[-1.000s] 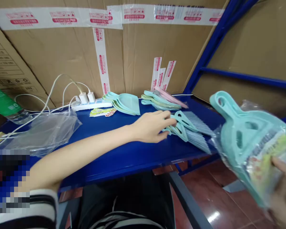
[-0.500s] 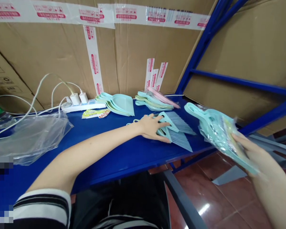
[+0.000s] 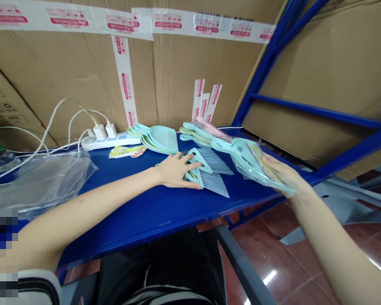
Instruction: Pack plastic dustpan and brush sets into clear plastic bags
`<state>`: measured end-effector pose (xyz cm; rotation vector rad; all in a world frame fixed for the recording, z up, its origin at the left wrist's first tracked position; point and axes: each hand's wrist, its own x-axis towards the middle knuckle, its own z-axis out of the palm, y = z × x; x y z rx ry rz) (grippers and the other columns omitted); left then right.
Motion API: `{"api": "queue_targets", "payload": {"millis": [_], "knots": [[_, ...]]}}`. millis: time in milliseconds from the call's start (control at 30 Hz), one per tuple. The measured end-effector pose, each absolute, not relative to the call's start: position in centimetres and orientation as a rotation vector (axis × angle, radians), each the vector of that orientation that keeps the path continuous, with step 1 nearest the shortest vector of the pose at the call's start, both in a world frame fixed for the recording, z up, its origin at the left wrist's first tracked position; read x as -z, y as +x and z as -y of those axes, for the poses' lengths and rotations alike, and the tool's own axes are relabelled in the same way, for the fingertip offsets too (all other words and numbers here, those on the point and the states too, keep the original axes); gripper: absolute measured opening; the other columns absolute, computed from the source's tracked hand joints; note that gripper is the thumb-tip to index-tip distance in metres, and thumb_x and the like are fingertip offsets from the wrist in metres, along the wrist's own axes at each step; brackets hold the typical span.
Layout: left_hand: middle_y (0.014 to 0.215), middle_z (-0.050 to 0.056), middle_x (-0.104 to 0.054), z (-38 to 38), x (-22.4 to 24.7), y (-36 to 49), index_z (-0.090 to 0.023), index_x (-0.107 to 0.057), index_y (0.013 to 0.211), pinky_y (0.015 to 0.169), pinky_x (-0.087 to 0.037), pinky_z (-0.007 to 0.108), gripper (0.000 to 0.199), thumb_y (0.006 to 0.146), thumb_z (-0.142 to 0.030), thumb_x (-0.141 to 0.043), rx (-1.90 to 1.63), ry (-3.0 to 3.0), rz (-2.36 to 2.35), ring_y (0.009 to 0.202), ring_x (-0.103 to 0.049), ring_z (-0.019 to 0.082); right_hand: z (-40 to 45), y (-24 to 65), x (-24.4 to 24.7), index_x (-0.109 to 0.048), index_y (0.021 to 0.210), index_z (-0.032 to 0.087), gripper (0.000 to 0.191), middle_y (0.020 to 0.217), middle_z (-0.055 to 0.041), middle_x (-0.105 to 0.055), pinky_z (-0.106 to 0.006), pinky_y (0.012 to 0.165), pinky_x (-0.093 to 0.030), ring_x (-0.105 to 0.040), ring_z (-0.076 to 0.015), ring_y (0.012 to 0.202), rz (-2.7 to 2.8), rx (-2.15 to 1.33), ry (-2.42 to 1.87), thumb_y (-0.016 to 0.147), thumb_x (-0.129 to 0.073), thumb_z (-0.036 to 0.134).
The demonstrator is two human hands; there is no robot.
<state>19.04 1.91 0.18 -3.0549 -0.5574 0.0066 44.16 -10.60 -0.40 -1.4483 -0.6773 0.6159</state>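
Observation:
My left hand lies spread over light-blue hand brushes with grey-blue bristles on the blue table. Its fingers are apart and rest across the brush heads; the handles are mostly hidden under the hand. At the right, my right hand is closed on the wide end of a light-blue dustpan in a clear plastic bag. A yellowish card shows inside the bag near my fingers. The dustpan's handle points left, over the table's right part, near a pile of bagged sets in blue, green and pink.
Stacked dustpans and colourful cards lie at the back. A white power strip with cables stands left of them. Clear plastic bags and a bottle are at the left. A blue metal frame rises at the right.
My left hand has slid left along the table, and the brushes moved with it. My right hand has brought the bagged dustpan left and inward, closer to the pile.

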Motion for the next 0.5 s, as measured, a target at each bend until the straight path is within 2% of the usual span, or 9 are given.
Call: {"api": "queue_targets", "payload": {"millis": [100,200,300,367,500], "knots": [[0.155,0.016,-0.034,-2.2,0.1,18.8,-0.028,-0.039,0.147,0.101,-0.04,0.057,0.077,0.084,-0.072,-0.048,0.014,-3.048,0.557,0.133,-0.039,0.044,10.4,43.1,0.2,-0.073,0.086,0.02,0.012,0.08,0.0,-0.077,-0.017,0.063,-0.05,-0.068,-0.0096,0.062,0.528,-0.891,-1.289,0.079,-0.064,0.016],[0.154,0.017,-0.036,-2.5,0.3,18.7,-0.027,-0.04,0.147,0.101,-0.039,0.055,0.077,0.085,-0.072,-0.048,0.031,-3.037,0.551,0.131,-0.04,0.043,10.3,42.4,0.5,-0.073,0.089,0.021,0.013,0.081,0.0033,-0.077,-0.014,0.061,-0.05,-0.067,-0.0076,0.06,0.525,-0.97,-1.193,0.079,-0.067,0.019],[0.153,0.016,-0.037,-2.7,0.3,18.6,-0.027,-0.04,0.146,0.101,-0.039,0.054,0.077,0.084,-0.073,-0.047,0.041,-3.026,0.547,0.129,-0.042,0.042,10.2,42.2,1.3,-0.073,0.086,0.024,0.02,0.077,0.0033,-0.077,-0.019,0.058,-0.055,-0.07,-0.0132,0.062,0.574,-0.961,-1.21,0.066,-0.076,0.023],[0.153,0.016,-0.038,-2.7,0.3,18.6,-0.026,-0.04,0.146,0.102,-0.038,0.052,0.078,0.084,-0.073,-0.046,0.042,-3.013,0.55,0.129,-0.043,0.041,10.3,42.2,1.8,-0.073,0.086,0.025,0.027,0.08,0.0013,-0.078,-0.025,0.061,-0.059,-0.073,-0.0185,0.069,0.62,-0.948,-1.222,0.06,-0.079,0.027],[0.151,0.017,-0.039,-2.6,-0.1,18.4,-0.025,-0.04,0.147,0.1,-0.039,0.05,0.077,0.086,-0.072,-0.045,-0.008,-2.998,0.573,0.126,-0.044,0.041,11.0,41.9,1.8,-0.073,0.093,0.024,0.035,0.091,-0.0015,-0.079,-0.03,0.071,-0.061,-0.074,-0.0223,0.08,0.688,-0.99,-1.208,0.06,-0.079,0.03]]}}
